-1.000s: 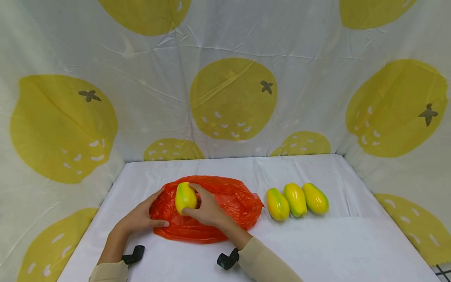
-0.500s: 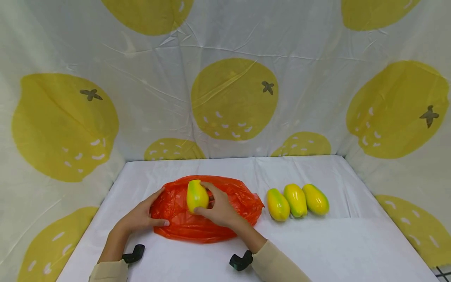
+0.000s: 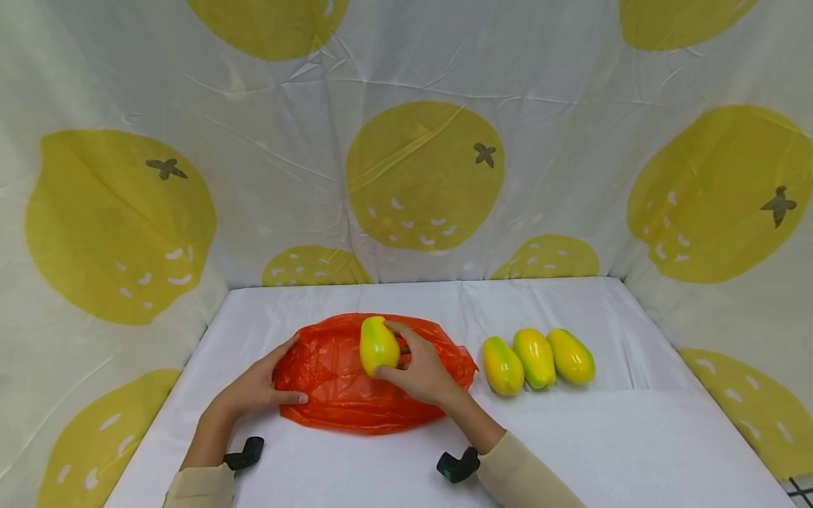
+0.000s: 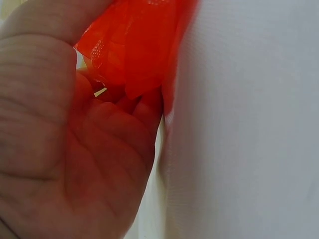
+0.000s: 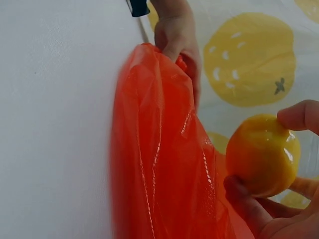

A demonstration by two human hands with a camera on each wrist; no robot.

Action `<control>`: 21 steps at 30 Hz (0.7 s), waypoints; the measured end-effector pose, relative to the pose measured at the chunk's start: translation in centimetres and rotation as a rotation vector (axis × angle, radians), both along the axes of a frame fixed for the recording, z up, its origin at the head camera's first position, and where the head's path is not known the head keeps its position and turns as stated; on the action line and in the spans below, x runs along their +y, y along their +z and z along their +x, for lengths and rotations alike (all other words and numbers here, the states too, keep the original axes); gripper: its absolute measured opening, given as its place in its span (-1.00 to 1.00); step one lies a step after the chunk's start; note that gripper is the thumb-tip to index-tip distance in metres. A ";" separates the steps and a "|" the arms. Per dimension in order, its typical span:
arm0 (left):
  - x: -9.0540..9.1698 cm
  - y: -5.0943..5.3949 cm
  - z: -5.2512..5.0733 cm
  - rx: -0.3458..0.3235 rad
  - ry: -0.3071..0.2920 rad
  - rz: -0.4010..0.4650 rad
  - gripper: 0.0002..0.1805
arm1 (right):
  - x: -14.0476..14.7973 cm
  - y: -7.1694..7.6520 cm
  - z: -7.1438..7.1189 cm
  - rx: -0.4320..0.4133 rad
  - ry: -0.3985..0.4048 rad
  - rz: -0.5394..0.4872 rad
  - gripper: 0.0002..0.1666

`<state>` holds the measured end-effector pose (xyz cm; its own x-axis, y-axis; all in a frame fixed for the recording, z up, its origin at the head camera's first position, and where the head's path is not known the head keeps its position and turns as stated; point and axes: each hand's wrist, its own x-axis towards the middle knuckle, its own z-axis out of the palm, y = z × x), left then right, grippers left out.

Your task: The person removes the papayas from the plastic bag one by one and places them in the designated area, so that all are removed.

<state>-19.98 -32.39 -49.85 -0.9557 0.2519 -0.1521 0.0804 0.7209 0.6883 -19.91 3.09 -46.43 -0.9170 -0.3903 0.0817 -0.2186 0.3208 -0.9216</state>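
A red plastic bag lies spread on the white table, left of the middle in the head view. My left hand holds its left end, with the thumb on the near side and the fingers behind; the left wrist view shows red film between thumb and fingers. My right hand grips a yellow-green papaya between thumb and fingers, above the bag. The right wrist view shows this papaya from its rounded end, apart from the bag. What lies inside the bag cannot be made out.
Three more papayas, a left one, a middle one and a right one, lie side by side right of the bag. A cloth wall printed with yellow fruit rises behind the white table.
My right hand has moved to the right and slightly up over the bag, carrying the papaya with it. My left hand has stayed at the bag's left end.
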 end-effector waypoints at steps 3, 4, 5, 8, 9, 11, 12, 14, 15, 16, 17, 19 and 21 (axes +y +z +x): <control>0.0 0.1 0.0 0.004 -0.005 0.003 0.34 | 0.8 0.2 -0.1 0.008 -0.003 -0.007 -0.05; 0.0 0.1 0.0 0.006 -0.008 0.002 0.34 | 1.1 0.2 -0.1 0.009 -0.002 -0.010 -0.05; 0.0 0.1 0.0 0.009 -0.011 0.000 0.33 | 1.3 0.3 -0.1 0.009 -0.003 -0.010 -0.04; 0.0 0.1 0.0 0.013 -0.010 -0.004 0.33 | 2.2 0.6 -0.1 0.018 -0.011 -0.007 -0.04; 0.1 0.1 0.0 0.014 -0.011 -0.005 0.33 | 2.5 0.7 -0.2 0.024 -0.015 -0.006 -0.05; 0.1 0.1 0.1 0.016 -0.011 -0.006 0.32 | 3.0 0.8 -0.2 0.034 -0.025 0.001 -0.06; 0.1 0.1 0.1 0.015 -0.012 -0.006 0.32 | 3.3 0.9 -0.2 0.040 -0.031 0.004 -0.06; 0.1 0.1 0.2 0.014 -0.014 -0.002 0.33 | 3.8 1.0 -0.2 0.048 -0.038 0.010 -0.07; 0.1 0.1 0.2 0.012 -0.009 -0.001 0.33 | 4.1 1.1 -0.2 0.049 -0.042 0.013 -0.07; 0.1 0.0 0.1 0.010 -0.008 -0.001 0.33 | 4.3 1.1 -0.1 0.051 -0.046 0.017 -0.07; 0.1 0.1 0.1 0.009 -0.006 -0.001 0.33 | 4.5 1.2 -0.1 0.055 -0.048 0.014 -0.08; 0.1 0.1 0.1 0.008 -0.007 -0.001 0.33 | 4.9 1.2 -0.1 0.057 -0.051 0.008 -0.08; 0.1 0.2 0.1 0.008 -0.005 -0.003 0.33 | 5.3 1.3 0.0 0.056 -0.057 -0.004 -0.08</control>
